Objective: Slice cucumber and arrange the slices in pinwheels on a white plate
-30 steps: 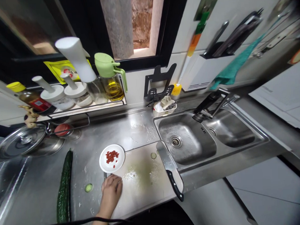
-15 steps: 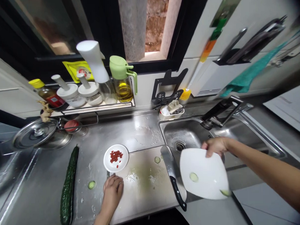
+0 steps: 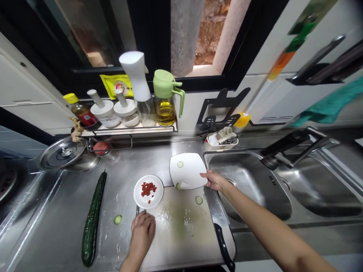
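Note:
My right hand [image 3: 213,180] grips the right corner of a square white plate [image 3: 190,171], which is over the counter behind the cutting board. Two cucumber slices lie on the plate. My left hand [image 3: 143,228] rests on the left edge of the cutting board [image 3: 185,251], fingers curled; whether anything is under them is hidden. Just behind it, a small round plate [image 3: 137,195] holds red berries. A knife [image 3: 222,237] lies along the board's right side. One cucumber slice [image 3: 199,200] sits on the board, another [image 3: 118,219] on the steel counter, near a whole cucumber [image 3: 94,220].
A double sink [image 3: 260,188] with a black faucet [image 3: 283,146] is on the right. Seasoning jars and an oil bottle [image 3: 165,108] stand on a rack behind. A lidded pot [image 3: 66,154] sits at the back left.
My right hand has carried the square plate left and back, from beside the sink to the counter behind the board. The view has shifted; my left hand stays at the board's edge.

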A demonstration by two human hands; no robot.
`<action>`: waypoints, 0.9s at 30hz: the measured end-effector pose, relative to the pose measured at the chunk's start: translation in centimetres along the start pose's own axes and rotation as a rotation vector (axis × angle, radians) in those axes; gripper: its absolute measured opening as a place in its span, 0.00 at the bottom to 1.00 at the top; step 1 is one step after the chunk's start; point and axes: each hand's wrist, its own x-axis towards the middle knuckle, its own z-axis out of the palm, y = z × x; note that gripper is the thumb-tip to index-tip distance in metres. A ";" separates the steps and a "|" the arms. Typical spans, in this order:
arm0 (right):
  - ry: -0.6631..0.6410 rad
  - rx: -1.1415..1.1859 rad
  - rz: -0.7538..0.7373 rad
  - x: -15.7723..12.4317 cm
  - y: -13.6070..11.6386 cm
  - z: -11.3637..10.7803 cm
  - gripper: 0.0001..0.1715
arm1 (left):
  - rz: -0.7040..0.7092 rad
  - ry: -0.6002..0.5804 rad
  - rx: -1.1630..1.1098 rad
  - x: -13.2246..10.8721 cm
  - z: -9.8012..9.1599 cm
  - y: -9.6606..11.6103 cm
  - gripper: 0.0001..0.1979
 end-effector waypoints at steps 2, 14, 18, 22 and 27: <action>0.020 0.019 -0.001 0.7 0.6 0.8 0.24 | -0.006 0.003 0.003 0.1 0.0 0.1 0.10; 0.096 0.007 -0.003 1.9 1.5 2.1 0.23 | -0.029 0.025 0.014 0.1 0.0 0.5 0.11; 0.128 -0.092 -0.017 1.7 1.5 2.3 0.21 | -0.027 0.026 0.017 0.1 -0.1 0.5 0.11; 0.213 -0.270 -0.043 1.8 1.7 2.9 0.16 | -0.025 0.017 0.021 0.2 -0.1 0.5 0.11; 0.375 -0.609 -0.062 2.1 1.2 3.0 0.11 | -0.032 0.011 0.027 0.2 -0.2 0.5 0.11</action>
